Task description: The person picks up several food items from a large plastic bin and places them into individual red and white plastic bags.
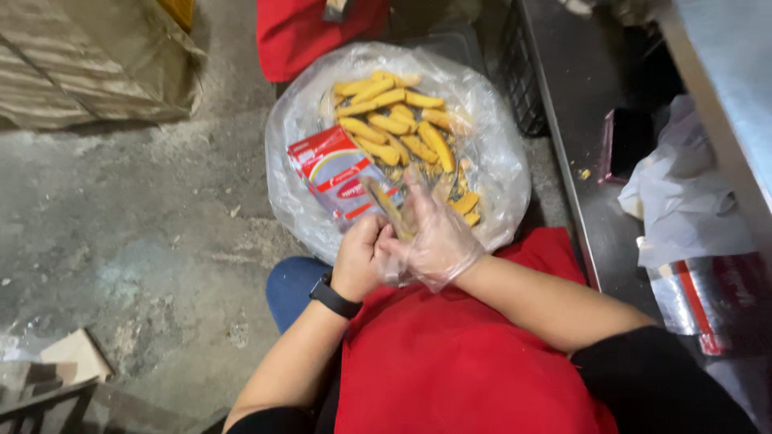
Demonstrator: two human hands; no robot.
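Below the lined basin (498, 173), my left hand (359, 261) and gloved right hand (434, 241) grip a plantain strip (384, 205), its long axis angled up-left toward the basin.

Our bare left hand (359, 261) and gloved right hand (434, 241) meet, fingers (418, 197) gripping a long fried strip (386, 207); beyond the fingers lies a plastic-lined tray (498, 161) of yellow pieces (398, 120) and a red packet (342, 173).
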